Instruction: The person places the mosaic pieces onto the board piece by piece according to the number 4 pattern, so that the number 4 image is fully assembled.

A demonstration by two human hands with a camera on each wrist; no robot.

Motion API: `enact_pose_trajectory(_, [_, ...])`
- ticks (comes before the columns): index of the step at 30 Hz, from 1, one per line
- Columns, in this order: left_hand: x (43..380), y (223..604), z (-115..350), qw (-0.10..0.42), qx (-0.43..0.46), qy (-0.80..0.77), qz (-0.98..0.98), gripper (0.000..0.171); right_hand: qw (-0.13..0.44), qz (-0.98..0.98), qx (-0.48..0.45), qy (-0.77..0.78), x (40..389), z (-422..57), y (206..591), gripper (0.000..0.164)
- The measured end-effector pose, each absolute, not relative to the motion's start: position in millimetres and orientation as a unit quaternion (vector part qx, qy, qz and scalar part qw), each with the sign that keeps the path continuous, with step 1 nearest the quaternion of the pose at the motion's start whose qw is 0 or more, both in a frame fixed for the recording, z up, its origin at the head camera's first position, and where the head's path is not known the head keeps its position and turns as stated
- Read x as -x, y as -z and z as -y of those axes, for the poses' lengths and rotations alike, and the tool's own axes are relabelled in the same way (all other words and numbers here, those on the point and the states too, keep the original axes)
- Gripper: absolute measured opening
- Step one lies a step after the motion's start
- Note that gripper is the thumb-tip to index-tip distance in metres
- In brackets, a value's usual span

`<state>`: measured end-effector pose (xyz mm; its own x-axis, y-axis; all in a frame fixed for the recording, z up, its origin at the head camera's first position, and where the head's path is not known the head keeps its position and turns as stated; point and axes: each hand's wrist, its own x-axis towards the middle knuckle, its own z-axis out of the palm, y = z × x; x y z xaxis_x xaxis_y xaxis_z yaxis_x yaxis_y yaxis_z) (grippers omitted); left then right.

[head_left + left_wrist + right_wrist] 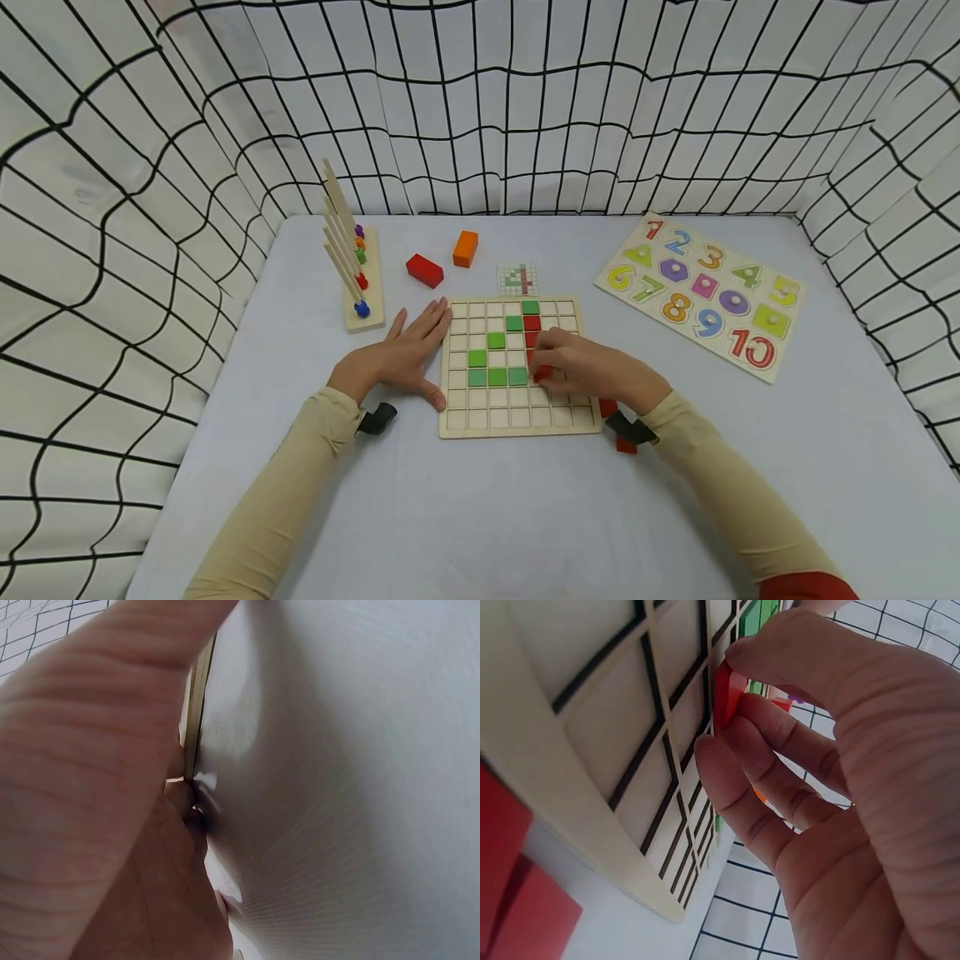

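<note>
A wooden grid board [517, 423] lies on the white table with several green tiles [497, 377] and a column of red tiles [532, 323] in its cells. My right hand [577, 367] pinches a red square tile [726, 694] between thumb and fingers, low over the cells just right of the bottom green row. Flat at the board's left edge rests my left hand [401, 354], fingers spread and thumb tip against the frame. More red tiles [547, 907] lie beside the board's right edge, partly covered by my right wrist in the head view.
Behind the board is a small pattern card [517, 280] with a gridded 4. A red block [425, 271] and an orange block [465, 249] lie farther back. A peg stand [371, 275] is at left, a number puzzle [705, 292] at right. Black netting [480, 129] surrounds the table.
</note>
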<state>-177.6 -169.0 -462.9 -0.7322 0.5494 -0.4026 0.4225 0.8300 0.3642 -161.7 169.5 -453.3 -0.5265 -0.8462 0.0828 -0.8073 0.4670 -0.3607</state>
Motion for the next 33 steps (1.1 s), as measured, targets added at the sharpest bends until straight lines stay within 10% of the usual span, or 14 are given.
enact_pose_trajectory(33, [179,464,167,0.253,-0.265,-0.118,-0.923,0.152,0.061,-0.879,0.436,0.186,153,-192,443,0.019])
